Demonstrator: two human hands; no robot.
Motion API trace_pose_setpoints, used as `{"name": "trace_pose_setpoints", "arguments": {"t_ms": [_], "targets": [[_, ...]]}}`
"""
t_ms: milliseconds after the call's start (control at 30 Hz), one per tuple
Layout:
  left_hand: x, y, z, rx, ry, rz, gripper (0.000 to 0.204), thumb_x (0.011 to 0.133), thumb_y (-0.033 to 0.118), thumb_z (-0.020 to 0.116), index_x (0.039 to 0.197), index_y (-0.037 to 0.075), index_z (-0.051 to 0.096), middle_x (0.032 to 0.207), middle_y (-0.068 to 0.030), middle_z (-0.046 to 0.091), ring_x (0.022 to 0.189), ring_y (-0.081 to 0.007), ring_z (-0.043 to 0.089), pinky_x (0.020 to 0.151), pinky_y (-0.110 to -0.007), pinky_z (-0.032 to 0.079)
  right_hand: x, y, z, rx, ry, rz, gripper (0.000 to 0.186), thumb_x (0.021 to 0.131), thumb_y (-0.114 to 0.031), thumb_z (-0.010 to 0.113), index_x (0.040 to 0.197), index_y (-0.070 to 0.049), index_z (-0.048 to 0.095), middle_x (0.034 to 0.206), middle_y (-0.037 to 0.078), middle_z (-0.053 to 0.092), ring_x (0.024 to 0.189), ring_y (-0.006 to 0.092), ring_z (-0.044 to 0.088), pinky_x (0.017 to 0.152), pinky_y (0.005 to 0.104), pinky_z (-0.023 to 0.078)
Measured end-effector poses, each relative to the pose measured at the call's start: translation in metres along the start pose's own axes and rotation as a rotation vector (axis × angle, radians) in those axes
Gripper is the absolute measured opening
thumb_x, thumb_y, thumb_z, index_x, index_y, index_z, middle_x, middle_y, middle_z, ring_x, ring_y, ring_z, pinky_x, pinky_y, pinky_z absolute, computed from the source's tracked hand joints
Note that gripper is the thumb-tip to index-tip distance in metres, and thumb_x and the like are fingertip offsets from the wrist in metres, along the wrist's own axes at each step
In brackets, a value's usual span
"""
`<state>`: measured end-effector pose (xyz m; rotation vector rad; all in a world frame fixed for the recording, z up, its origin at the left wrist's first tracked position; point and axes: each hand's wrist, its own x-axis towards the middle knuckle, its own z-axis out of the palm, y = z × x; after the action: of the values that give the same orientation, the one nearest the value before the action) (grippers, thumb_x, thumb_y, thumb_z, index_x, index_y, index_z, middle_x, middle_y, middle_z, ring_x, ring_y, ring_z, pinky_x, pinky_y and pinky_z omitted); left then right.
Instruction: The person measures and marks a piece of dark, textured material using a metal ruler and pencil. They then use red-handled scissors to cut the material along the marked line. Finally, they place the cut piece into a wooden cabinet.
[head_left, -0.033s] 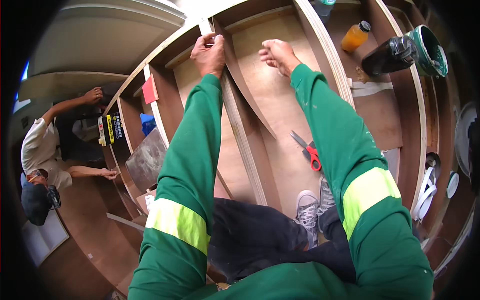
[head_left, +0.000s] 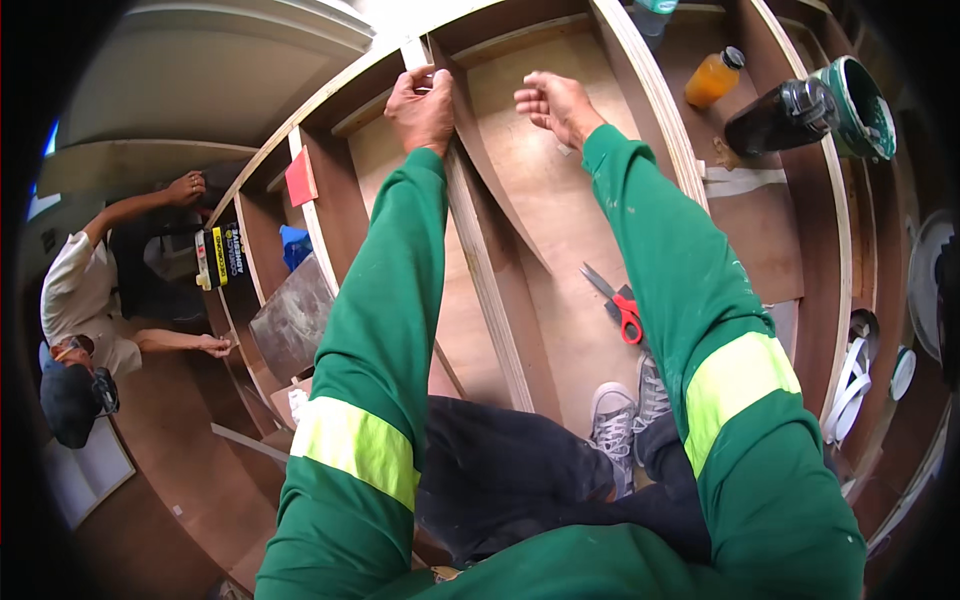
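— While the left hand (head_left: 420, 108) pinches the top of the thin wooden divider (head_left: 487, 280), where is the right hand (head_left: 556, 102)?

— Just beside it, fingers loose, holding nothing. The divider stands upright between 2 brown panels.

— Which step is this?

— I think it is being set straight. Next it needs a steady push. Red scissors (head_left: 622, 308) lie near the grey shoes (head_left: 628, 412).

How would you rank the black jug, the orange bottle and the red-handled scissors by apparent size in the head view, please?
1. black jug, clearly the largest.
2. and 3. red-handled scissors and orange bottle look alike; the scissors lie nearer the camera, so I would not rank them.
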<state>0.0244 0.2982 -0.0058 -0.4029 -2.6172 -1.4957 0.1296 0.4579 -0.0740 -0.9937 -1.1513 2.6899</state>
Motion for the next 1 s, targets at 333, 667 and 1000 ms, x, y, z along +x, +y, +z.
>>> {"name": "trace_pose_setpoints", "arguments": {"t_ms": [333,667,1000], "targets": [[-0.001,-0.002,-0.005,0.128,0.05,0.067,0.028,0.085,0.025,0.077,0.102,0.004,0.072,0.082,-0.0021,0.069,0.072,-0.0125,0.063,0.071,-0.03,0.055,0.039,0.032,0.018,0.278,-0.015,-0.096,0.027,0.1,-0.036,0.061,0.111,-0.011,0.063,0.101,0.007,0.073,0.09,0.016,0.07,0.071,0.0352,0.051],[0.0,-0.003,-0.001,0.09,0.039,0.069,0.027,0.089,0.022,0.077,0.104,0.001,0.07,0.082,-0.0009,0.067,0.071,-0.0089,0.06,0.067,-0.027,0.053,0.082,0.045,0.032,0.237,0.049,-0.161,0.032,0.097,-0.028,0.063,0.117,-0.003,0.063,0.109,0.014,0.073,0.098,0.0238,0.072,0.078,0.0379,0.058],[0.003,-0.006,0.001,0.068,0.028,0.079,0.027,0.089,0.02,0.077,0.105,0.0,0.068,0.084,-0.0003,0.066,0.073,-0.008,0.059,0.067,-0.025,0.052,0.101,0.054,0.061,0.318,0.013,-0.18,0.033,0.099,-0.025,0.061,0.118,0.002,0.066,0.112,0.016,0.075,0.102,0.0264,0.073,0.089,0.0395,0.057]]}}
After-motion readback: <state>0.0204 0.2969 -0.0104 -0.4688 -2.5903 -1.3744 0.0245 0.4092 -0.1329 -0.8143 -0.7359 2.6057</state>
